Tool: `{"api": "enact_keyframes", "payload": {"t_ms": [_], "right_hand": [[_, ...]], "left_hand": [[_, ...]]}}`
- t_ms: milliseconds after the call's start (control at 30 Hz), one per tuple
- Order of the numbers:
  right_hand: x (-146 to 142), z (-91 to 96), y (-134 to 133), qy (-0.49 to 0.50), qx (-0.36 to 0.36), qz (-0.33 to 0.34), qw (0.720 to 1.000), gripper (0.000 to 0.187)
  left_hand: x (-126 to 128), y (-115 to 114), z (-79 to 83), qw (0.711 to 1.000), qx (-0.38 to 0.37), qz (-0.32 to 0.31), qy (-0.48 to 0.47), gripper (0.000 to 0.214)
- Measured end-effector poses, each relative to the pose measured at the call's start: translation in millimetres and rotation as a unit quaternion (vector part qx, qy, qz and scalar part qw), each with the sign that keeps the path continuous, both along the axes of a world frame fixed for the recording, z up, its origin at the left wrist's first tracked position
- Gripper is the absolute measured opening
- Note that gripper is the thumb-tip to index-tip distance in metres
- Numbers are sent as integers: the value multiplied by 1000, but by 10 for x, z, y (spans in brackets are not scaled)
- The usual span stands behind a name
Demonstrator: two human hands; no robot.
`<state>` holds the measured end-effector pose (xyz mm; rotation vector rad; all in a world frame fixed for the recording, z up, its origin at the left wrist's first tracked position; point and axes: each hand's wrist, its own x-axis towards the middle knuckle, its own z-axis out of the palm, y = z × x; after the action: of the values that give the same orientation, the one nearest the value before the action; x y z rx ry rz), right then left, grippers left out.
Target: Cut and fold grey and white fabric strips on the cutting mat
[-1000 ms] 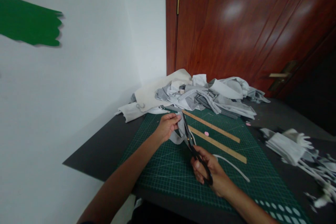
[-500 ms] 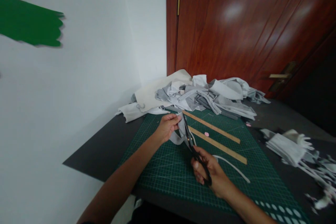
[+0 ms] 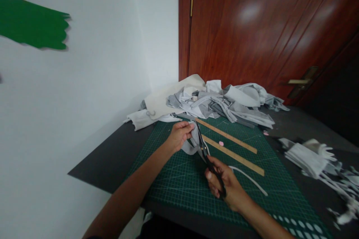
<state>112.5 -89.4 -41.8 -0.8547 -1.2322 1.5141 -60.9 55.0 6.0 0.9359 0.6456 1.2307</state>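
My left hand pinches a light grey piece of fabric, which hangs in a loop below the fingers. In my right hand is a pair of black-handled scissors, pointing up and away. Their blades lie along the right edge of the fabric, close to my left fingertips; whether the blades are parted is hard to make out. A narrow white strip curves over the green cutting mat beyond my right hand.
Two wooden rulers and a small pink piece lie on the mat. A heap of grey and white cloth is piled at the back, before a wooden door. Folded cloth and scraps lie at right.
Both hands stay nearly in place. The fabric's upper edge beside the blades looks more rounded, and the scissor blades have shifted slightly against each other.
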Motion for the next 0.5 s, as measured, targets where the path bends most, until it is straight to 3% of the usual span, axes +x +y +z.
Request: {"api": "enact_keyframes", "payload": {"t_ms": [500], "right_hand": [[58,42,-19,78,-39,9,996,62]], "left_hand": [[2,14,27,998,27,-24,-55,29]]}}
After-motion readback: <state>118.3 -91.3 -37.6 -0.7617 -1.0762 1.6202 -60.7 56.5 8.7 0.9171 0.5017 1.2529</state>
